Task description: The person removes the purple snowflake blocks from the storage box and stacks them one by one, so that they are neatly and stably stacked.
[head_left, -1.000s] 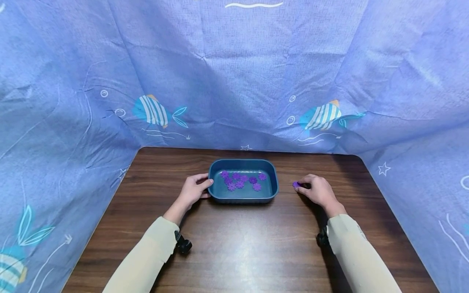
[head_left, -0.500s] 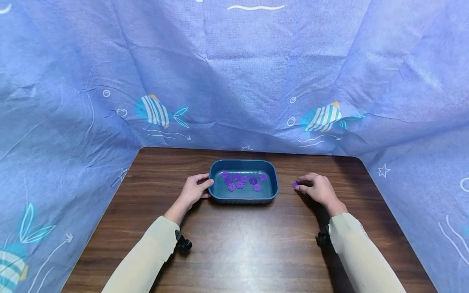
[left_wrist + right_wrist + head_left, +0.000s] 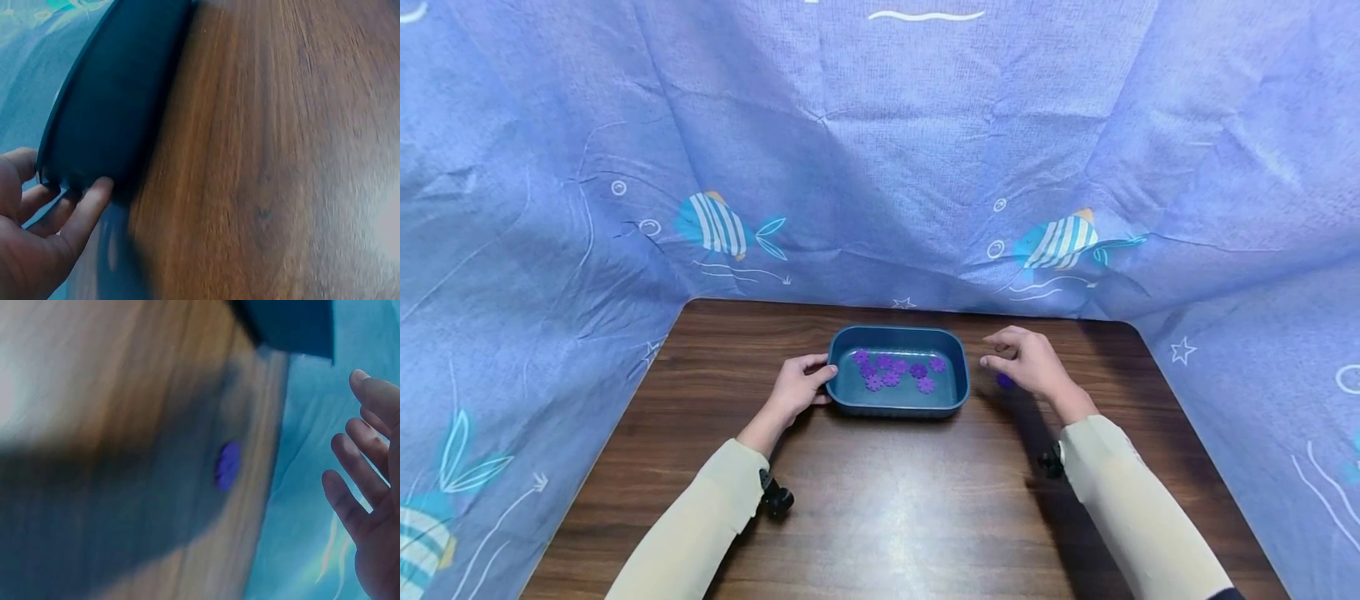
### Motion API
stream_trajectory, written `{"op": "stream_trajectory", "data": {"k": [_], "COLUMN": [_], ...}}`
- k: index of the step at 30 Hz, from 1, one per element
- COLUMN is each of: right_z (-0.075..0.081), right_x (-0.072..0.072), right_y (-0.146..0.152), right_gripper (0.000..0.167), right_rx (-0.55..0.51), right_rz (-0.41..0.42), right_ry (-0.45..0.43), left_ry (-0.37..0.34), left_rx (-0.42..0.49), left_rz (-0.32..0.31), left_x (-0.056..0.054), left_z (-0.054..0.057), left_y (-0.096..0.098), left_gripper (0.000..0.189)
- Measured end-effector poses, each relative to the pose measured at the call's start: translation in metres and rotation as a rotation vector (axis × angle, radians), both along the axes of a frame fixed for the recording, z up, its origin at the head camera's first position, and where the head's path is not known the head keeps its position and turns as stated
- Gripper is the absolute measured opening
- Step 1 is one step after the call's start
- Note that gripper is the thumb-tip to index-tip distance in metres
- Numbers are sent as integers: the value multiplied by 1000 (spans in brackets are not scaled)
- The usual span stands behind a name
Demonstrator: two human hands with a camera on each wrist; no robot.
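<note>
Gripping the dark blue tub (image 3: 898, 411) at its left end, my left hand (image 3: 793, 390) has its thumb at the rim and its fingers against the end wall. The tub sits upright on the worktop (image 3: 880, 500); I judge it light and stiff, smooth enough to slide, so that short end with its rim seems a sound place to hold it. Inside, purple flower-shaped pieces (image 3: 891, 379) lie scattered across the tub's bottom, some close together. Right of the tub, near it but not touching, a loose purple piece (image 3: 227, 466) lies on the worktop, its outline blurred in my right wrist view. It should be very light, fairly stiff and, looking thin, awkward to get under; I'd pinch it by opposite edges with thumb and forefinger. Above and just beside it my right hand (image 3: 1037, 362) hovers, holding nothing, fingers loosely bent and thumb parted from them.
</note>
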State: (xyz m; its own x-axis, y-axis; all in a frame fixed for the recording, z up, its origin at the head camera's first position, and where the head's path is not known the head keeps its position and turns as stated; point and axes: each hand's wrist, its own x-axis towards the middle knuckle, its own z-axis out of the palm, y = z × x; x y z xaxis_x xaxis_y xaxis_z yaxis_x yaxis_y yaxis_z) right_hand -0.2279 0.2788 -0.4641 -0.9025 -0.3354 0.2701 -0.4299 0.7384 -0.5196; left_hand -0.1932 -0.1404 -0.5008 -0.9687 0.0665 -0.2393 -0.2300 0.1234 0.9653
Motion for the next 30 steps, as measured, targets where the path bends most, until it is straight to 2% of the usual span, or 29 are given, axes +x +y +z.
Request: {"op": "stream_trajectory", "data": {"k": [12, 17, 24, 30], "right_z": [11, 8, 1, -9], "right_x": [-8, -10, -11, -12], "right_y": [-62, -86, -110, -123], "right_gripper": [34, 35, 36, 33], "right_rx": [5, 42, 82, 161], "right_rz": [131, 177, 219, 268], "right_ry": [-3, -19, -91, -94], "left_ry": [-9, -9, -2, 9], "left_rx": [6, 20, 17, 4], "left_rz": [40, 38, 33, 38], "left_x": [3, 3, 3, 3], "left_z": [1, 0, -1, -5], "left_y": [3, 1, 2, 1], "left_gripper": [43, 43, 43, 43]}}
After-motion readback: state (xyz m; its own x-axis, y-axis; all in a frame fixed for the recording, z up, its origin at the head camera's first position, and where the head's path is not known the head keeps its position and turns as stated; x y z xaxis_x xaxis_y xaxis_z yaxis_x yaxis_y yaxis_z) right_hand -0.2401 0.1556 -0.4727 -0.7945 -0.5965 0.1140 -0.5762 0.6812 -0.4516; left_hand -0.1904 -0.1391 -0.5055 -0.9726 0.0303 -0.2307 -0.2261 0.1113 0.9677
